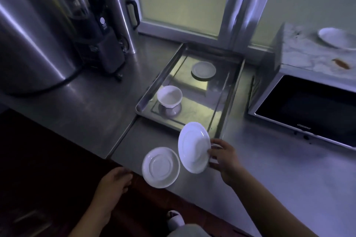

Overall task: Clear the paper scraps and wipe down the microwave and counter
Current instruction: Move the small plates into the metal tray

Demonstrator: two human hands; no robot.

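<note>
Head view: right hand (221, 158) pinches a tilted saucer (193, 147) by its rim, left hand (113, 181) loose and empty, microwave (300, 106) off to that grip's right; I'd level the saucer before setting it down.

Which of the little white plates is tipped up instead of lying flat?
The plate pinched by the right hand, just in front of the tray. It alone is lifted and tilted.

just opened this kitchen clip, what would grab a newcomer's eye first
A tilted round white ceramic saucer stands out, pinched in the grip of the right hand over the front edge of the steel counter, beside a matching flat white saucer. At right, the white microwave has a stained top with a brown smear.
</note>
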